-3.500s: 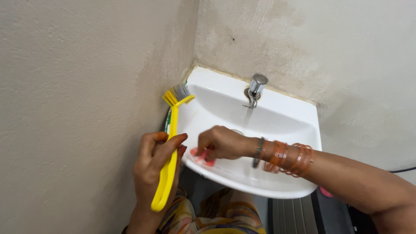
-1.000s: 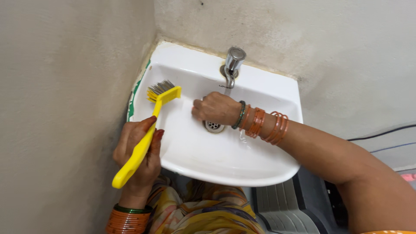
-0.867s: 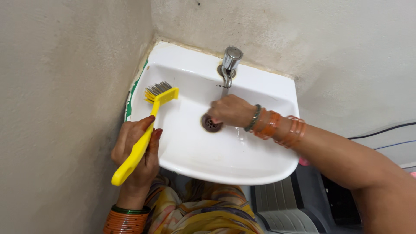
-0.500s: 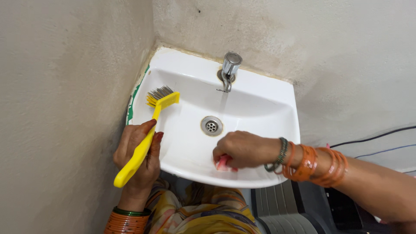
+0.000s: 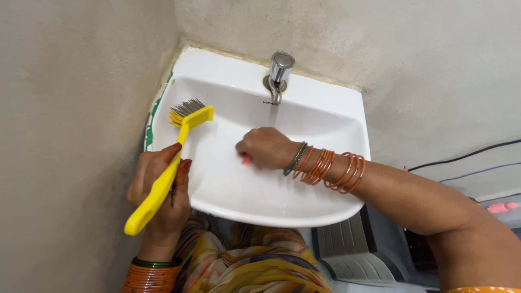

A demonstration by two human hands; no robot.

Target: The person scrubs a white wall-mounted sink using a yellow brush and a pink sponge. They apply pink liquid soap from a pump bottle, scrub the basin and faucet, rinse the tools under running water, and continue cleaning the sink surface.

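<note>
Your right hand (image 5: 264,147) presses a small pink scrubbing pad (image 5: 247,159) against the inner wall of the white ceramic wall-hung basin (image 5: 325,111), fingers curled down over the pad so that only a sliver of pink shows at the hand's 8 o'clock. Your left hand (image 5: 157,184) is wrapped tight around the handle of a yellow plastic brush with grey bristles (image 5: 168,171), whose head rests on the basin's rim at 10 o'clock, idle.

The bowl looks wet and mostly white, with no plain grime showing, so the scrubbing seems well along. Water runs in a thin stream from the chrome pillar tap (image 5: 278,73) at the basin's 12 o'clock. The ledge around the tap and the seam where the basin meets the stained plaster wall (image 5: 380,43) look unworked, as far as can be judged. The drain is hidden beneath your right hand.

Room is tight on one side: the left wall stands just beside the basin from 8 to 11 o'clock, and the brush head sits close to it. The back wall closes off 12 o'clock. The bowl lies open from 3 to 6 o'clock, where the front rim overhangs your patterned yellow garment (image 5: 255,266) and a dark grey ribbed object (image 5: 353,255) below.
</note>
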